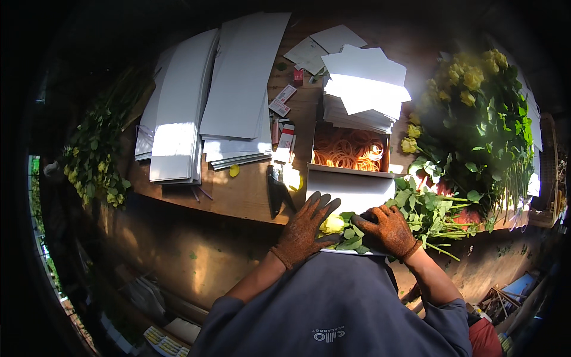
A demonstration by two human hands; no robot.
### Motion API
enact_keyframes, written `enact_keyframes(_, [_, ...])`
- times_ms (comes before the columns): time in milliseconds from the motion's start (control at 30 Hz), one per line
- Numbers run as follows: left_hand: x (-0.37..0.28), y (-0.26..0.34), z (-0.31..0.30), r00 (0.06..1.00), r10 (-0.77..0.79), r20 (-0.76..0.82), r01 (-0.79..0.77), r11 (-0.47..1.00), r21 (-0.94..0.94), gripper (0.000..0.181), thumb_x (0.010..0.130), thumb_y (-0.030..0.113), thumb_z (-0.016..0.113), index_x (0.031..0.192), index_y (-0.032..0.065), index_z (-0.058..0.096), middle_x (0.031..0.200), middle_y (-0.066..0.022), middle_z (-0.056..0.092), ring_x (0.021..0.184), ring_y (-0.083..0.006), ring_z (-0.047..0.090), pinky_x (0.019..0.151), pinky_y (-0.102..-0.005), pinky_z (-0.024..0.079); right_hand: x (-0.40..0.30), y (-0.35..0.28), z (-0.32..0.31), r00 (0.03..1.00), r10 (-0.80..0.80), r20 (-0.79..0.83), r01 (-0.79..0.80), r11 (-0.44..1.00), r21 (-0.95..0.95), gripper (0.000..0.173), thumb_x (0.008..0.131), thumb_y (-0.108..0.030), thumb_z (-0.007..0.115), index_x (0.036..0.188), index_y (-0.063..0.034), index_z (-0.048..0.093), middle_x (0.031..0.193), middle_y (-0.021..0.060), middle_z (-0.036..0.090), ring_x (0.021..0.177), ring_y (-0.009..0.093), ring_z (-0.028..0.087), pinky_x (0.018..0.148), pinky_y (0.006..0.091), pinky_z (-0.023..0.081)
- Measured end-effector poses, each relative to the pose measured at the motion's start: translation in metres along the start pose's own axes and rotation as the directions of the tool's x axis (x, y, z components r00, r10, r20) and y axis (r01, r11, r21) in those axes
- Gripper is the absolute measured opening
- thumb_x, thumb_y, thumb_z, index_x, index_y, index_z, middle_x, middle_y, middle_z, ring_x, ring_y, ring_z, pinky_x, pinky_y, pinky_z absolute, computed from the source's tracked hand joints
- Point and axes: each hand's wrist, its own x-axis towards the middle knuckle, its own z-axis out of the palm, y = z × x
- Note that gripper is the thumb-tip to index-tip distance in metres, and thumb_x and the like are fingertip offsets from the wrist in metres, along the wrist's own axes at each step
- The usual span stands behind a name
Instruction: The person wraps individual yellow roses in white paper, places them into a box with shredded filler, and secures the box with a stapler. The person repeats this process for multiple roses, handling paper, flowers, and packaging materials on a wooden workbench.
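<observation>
My left hand [308, 227], in a brown and dark work glove, lies with fingers spread beside a yellow rose bloom [332, 224], over white cardboard [352, 187] at the table's near edge. Around the rose's leafy stem, just to the right, my gloved right hand [388, 230] is curled; the exact grip is hidden under its fingers. Green rose stems [450, 223] with leaves stretch rightward from that hand. Beyond the white cardboard sits an open box of orange rubber bands [350, 149], with a stack of white paper sheets [366, 85] behind it.
Stacks of white cardboard sheets [178, 107] cover the left of the wooden table [241, 196]. A black tool [277, 192], perhaps a stapler, lies near small boxes [283, 143]. Yellow roses [473, 80] are heaped at right, and another bunch [96, 178] hangs over the left edge.
</observation>
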Motion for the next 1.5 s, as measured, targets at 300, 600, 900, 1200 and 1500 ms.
enact_keyframes(300, [-0.001,0.009,-0.011,0.994,0.060,0.089,-0.077,0.977,0.197,0.064,0.080,0.045,0.076,0.137,0.0232,0.058,0.153,-0.0206,0.035,0.144,-0.0436,0.028,0.117,-0.0493,0.029,0.023,0.113,-0.082,0.933,0.342,0.116,-0.354,0.799,0.487,0.031,0.096,-0.031,0.060,0.105,-0.0039,0.071,0.079,0.0142,0.070,0.076,0.029,0.069,0.072,0.0365,0.054])
enact_keyframes(600, [0.002,0.020,-0.002,0.995,-0.049,-0.090,0.064,0.984,0.164,0.037,0.083,0.032,0.075,0.118,0.0216,0.069,0.147,-0.0149,0.045,0.140,-0.0400,0.036,0.112,-0.0476,0.037,0.021,0.239,-0.005,0.760,0.650,-0.017,-0.650,0.759,-0.031,0.029,0.083,-0.020,0.066,0.111,-0.0134,0.068,0.106,0.0169,0.068,0.100,0.036,0.067,0.084,0.0483,0.052])
enact_keyframes(900, [0.005,0.021,0.004,0.984,-0.011,-0.179,0.037,0.989,0.143,0.032,0.082,0.034,0.076,0.110,0.0190,0.073,0.140,-0.0160,0.050,0.136,-0.0382,0.041,0.110,-0.0456,0.039,0.005,0.064,-0.170,0.777,0.097,-0.622,-0.091,0.995,0.041,0.035,0.073,0.003,0.073,0.106,-0.0084,0.069,0.093,0.0118,0.057,0.082,0.028,0.065,0.074,0.0344,0.054])
enact_keyframes(1200, [0.003,0.009,0.018,0.954,-0.135,-0.269,0.168,0.980,0.103,0.104,0.074,0.048,0.082,0.147,-0.0057,0.030,0.141,-0.0243,0.047,0.132,-0.0386,0.045,0.109,-0.0448,0.041,0.028,0.000,-0.030,0.992,0.080,0.102,-0.089,0.992,0.084,0.053,0.080,-0.022,0.069,0.132,-0.0216,0.059,0.096,0.0140,0.056,0.080,0.035,0.063,0.071,0.0450,0.050])
enact_keyframes(1500, [0.007,0.009,0.009,0.975,0.057,-0.215,-0.013,0.980,0.201,0.082,0.077,0.044,0.080,0.144,0.0115,0.046,0.143,-0.0203,0.044,0.132,-0.0394,0.044,0.110,-0.0500,0.038,0.027,-0.005,0.002,0.999,0.029,0.027,-0.028,0.999,-0.040,0.035,0.086,-0.025,0.062,0.120,-0.0160,0.062,0.094,0.0084,0.061,0.082,0.028,0.066,0.078,0.0431,0.045])
